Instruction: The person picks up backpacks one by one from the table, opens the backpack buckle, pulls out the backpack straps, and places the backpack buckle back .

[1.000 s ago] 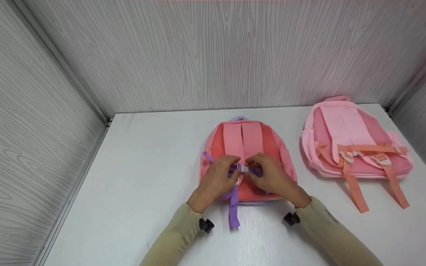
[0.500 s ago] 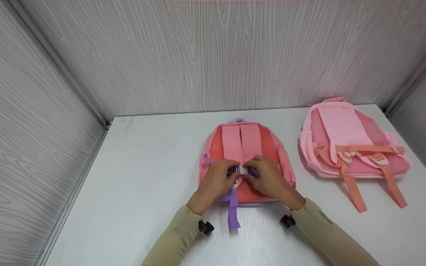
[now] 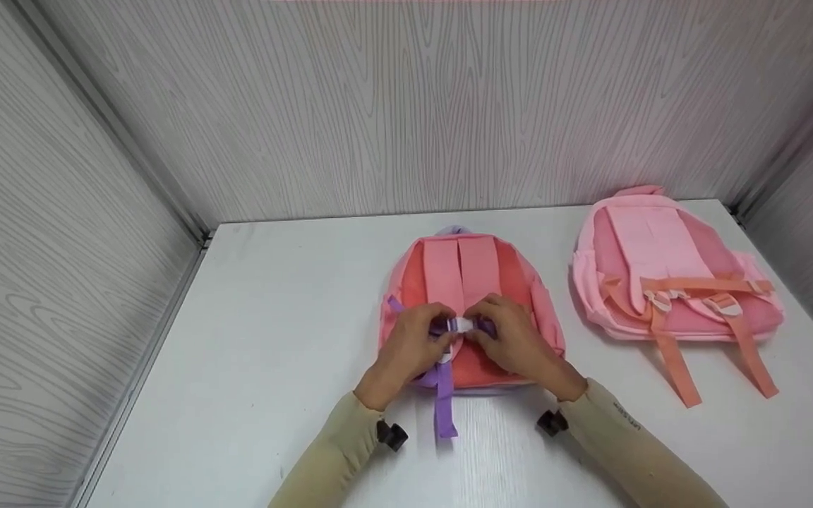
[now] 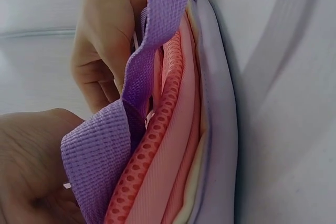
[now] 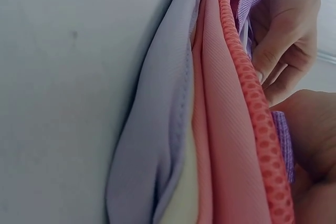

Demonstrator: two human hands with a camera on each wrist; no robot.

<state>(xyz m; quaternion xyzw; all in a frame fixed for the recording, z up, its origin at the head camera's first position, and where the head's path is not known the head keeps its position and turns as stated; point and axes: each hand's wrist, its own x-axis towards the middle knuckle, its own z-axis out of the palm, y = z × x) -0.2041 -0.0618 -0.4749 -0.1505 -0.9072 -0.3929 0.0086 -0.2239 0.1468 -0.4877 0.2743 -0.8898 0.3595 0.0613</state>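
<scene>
A small backpack (image 3: 512, 261) in coral pink, with lilac edges, lies flat with its shoulder straps upward. A white side-release buckle (image 3: 461, 324) on purple webbing crosses the middle of its straps. My left hand (image 3: 413, 339) pinches the buckle's left end between thumb and fingers. At its right end my right hand (image 3: 512, 335) pinches the buckle beside bunched purple webbing. Below my left hand, a loose purple strap (image 3: 444, 402) hangs over the bag's lower edge onto the table. The left wrist view shows folded purple webbing (image 4: 100, 156) close up; the buckle is hidden there.
A second, light pink backpack (image 3: 660, 240) with orange straps (image 3: 678, 370) lies at the right of the white table (image 3: 272, 317). Grey wood-grain panels (image 3: 406, 106) stand behind and at both sides.
More of the white buckle shows between my fingertips now than before. Both hands keep their pinch, with only small shifts. The backpacks stay in place, apart from a slight camera shift.
</scene>
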